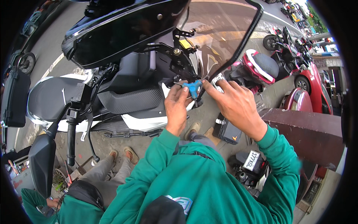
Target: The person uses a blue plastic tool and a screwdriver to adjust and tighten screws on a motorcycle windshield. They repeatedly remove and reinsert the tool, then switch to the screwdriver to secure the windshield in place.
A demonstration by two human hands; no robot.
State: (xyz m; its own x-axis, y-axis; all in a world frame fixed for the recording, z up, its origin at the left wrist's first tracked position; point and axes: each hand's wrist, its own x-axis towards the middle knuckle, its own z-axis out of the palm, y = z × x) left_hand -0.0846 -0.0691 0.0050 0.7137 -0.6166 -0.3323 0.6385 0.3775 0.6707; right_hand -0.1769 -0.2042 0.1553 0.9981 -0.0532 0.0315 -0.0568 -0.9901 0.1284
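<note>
Fingers of left hand (176,109) pinched on blue Y-shaped wrench (192,89), I see. Right hand (237,106) curled just beside wrench; from my feed, can't tell whether its fingers grip anything. Tinted windshield (225,28) beyond fingertips. Textured black scooter seat (131,100) left of fingers; black box (226,133) below right hand.

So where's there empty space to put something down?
A small strip of bare pavement lies between the white scooter and the other person's shoes. The scooter's black textured panel looks bare too. It's crowded around the hands: the blue Y-shaped wrench, black brackets and windshield bunch together.
</note>
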